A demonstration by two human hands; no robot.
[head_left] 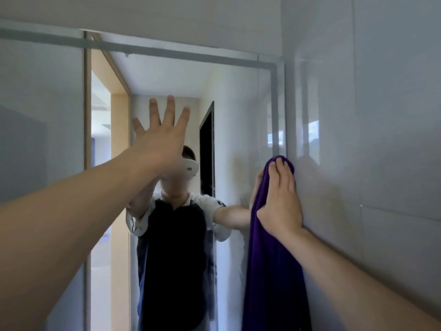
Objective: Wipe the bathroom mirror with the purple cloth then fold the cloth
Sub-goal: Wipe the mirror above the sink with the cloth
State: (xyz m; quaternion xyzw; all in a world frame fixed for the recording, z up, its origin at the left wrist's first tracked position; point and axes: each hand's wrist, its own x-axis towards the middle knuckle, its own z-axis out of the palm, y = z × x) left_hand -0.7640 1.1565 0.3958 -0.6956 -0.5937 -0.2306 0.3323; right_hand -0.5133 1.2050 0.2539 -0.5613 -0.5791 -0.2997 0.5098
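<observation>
Against the mirror [238, 103], at its right edge beside the white tiled wall [370, 115], your right hand [281, 199] presses the purple cloth [269, 271] flat onto the glass. Fingers are straight and together, thumb lying along the cloth, so this grip is an open palm push, nothing curled round the fabric. Cloth top bunches just over your fingertips; the rest hangs straight down below the hand, out of frame at the bottom. Your left hand [160, 139] is raised toward the middle of the mirror, all 5 digits spread wide, holding nothing; whether it touches the glass cannot be told. Reflection shows a person in a dark and white shirt, a wooden door frame [105, 75] behind them.
</observation>
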